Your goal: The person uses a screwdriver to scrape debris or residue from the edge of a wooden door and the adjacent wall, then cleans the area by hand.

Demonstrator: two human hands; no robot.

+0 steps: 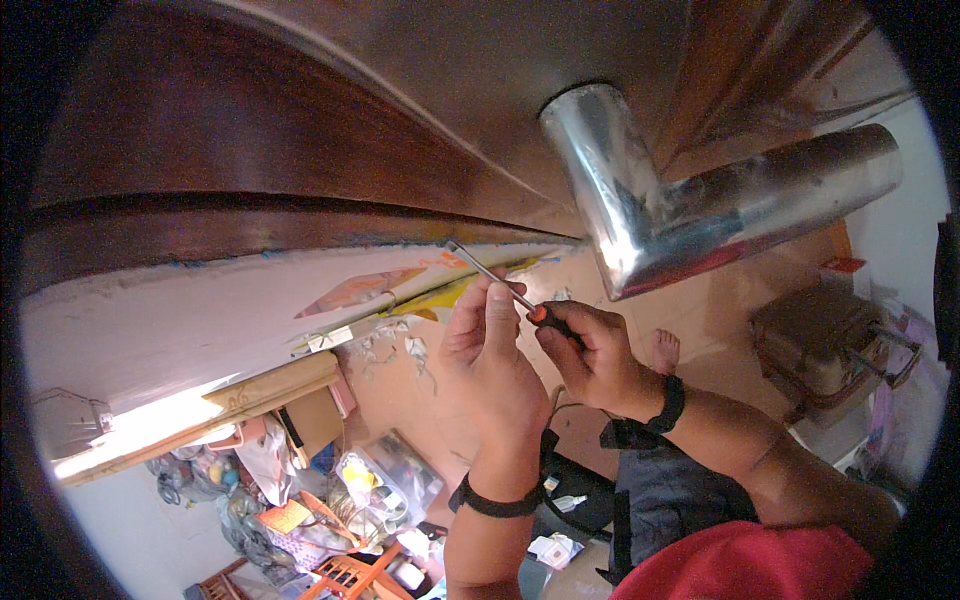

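A screwdriver (485, 270) with a thin metal shaft and a black and orange handle lies across both my hands. My right hand (605, 365) is closed round its handle. My left hand (495, 375) pinches the shaft between thumb and fingers, a little ahead of the handle. The tip points up and left, close to the lower edge of a dark brown wooden panel (250, 110); whether it touches cannot be told. Right of the tip, a shiny L-shaped metal handle or tube (620, 190) projects from the wood, apart from my hands.
A pale wall (150, 320) runs along the wood's edge at left. On the floor stand a brown case (820, 330) at right, an open black bag (575, 485) below my hands, and a clutter of plastic bags (245, 520) at lower left. A bare foot (665, 350) shows beyond my right wrist.
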